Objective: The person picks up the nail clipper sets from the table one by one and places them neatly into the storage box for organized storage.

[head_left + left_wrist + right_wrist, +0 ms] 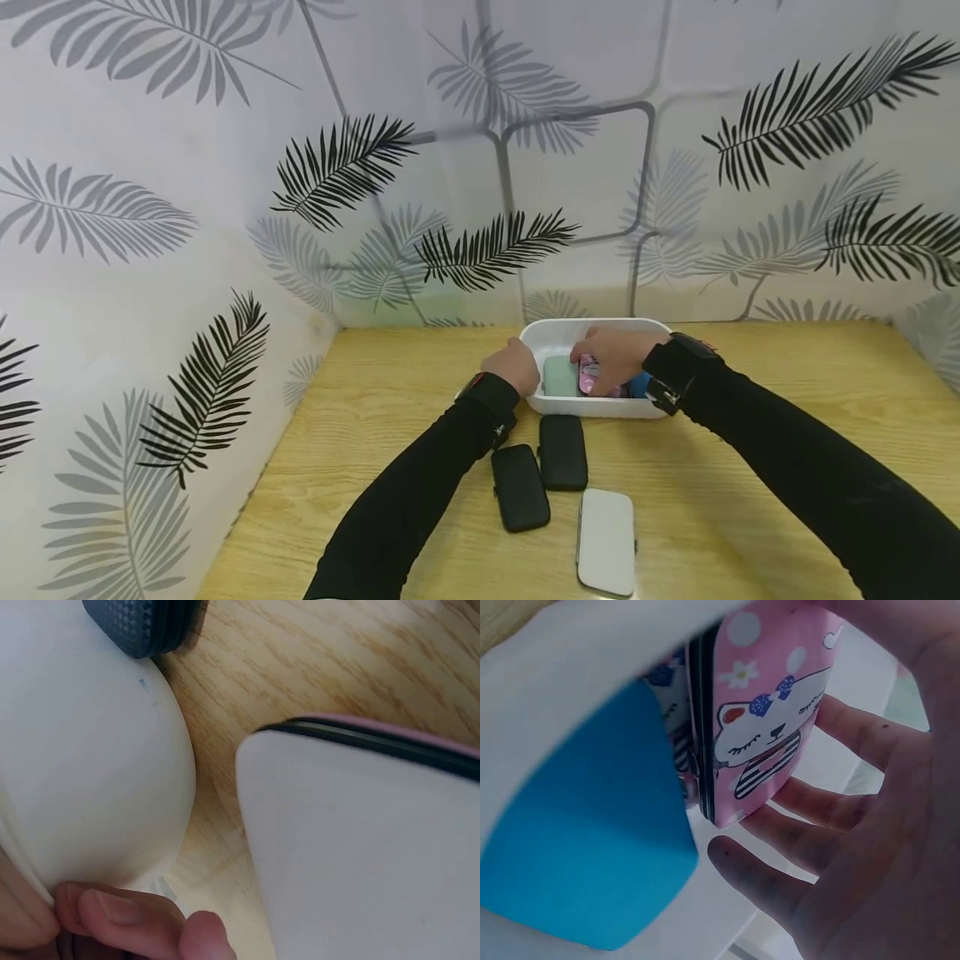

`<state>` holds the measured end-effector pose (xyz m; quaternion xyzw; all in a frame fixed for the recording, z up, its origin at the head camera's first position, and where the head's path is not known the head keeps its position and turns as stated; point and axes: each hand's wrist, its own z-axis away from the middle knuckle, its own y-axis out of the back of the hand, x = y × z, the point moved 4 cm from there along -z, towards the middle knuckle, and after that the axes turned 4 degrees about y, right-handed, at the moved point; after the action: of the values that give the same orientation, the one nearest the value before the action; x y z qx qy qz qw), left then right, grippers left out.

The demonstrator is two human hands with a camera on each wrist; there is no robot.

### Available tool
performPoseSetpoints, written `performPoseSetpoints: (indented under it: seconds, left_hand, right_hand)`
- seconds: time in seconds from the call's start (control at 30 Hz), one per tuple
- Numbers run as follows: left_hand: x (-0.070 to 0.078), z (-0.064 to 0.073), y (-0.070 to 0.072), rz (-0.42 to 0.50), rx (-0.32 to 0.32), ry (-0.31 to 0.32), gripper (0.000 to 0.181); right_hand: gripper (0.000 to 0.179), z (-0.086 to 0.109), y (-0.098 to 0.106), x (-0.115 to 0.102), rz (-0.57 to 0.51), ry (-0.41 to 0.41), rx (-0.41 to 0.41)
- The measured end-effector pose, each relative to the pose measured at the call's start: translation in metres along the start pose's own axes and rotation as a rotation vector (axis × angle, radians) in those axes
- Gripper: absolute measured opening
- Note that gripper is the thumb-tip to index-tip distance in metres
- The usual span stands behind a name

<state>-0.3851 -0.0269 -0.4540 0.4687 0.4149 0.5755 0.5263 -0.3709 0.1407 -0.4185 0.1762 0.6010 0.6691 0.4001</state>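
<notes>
A white plastic bin (600,406) stands near the back of the table. At its left end, my left hand (513,367) pinches the rim, its fingers (112,911) curled at the edge. My right hand (618,358) reaches into the bin and holds a pink zip case (769,712) with a cat print, its fingers along one side. Beside that case in the bin are a blue case (600,825) and, to the left, a pale green case (560,377). Another cat-print piece (671,705) shows partly behind the pink case.
Two black zip cases (564,452) (521,488) lie on the table in front of the bin. Nearer me lies a white case (606,542). A white case with a pink edge (360,840) is close by my left wrist. Leaf-patterned wall covering (465,167) rises behind the table.
</notes>
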Motion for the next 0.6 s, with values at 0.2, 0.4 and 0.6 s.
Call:
performPoseSetpoints:
  seconds: [0.2, 0.4, 0.6]
  left_hand:
    - [0.0002, -0.0038, -0.0037, -0.018, 0.012, 0.002, 0.061]
    - [0.0002, -0.0035, -0.0039, -0.021, 0.005, 0.007, 0.059]
    - [0.0006, -0.0053, -0.0046, -0.017, 0.002, 0.015, 0.061]
  right_hand:
    - [0.056, 0.0013, -0.0019, -0.0022, 0.009, 0.022, -0.007]
    - [0.058, 0.0024, -0.001, -0.0049, -0.002, 0.067, 0.003]
    - [0.053, 0.0011, -0.0022, -0.004, 0.011, 0.071, -0.002]
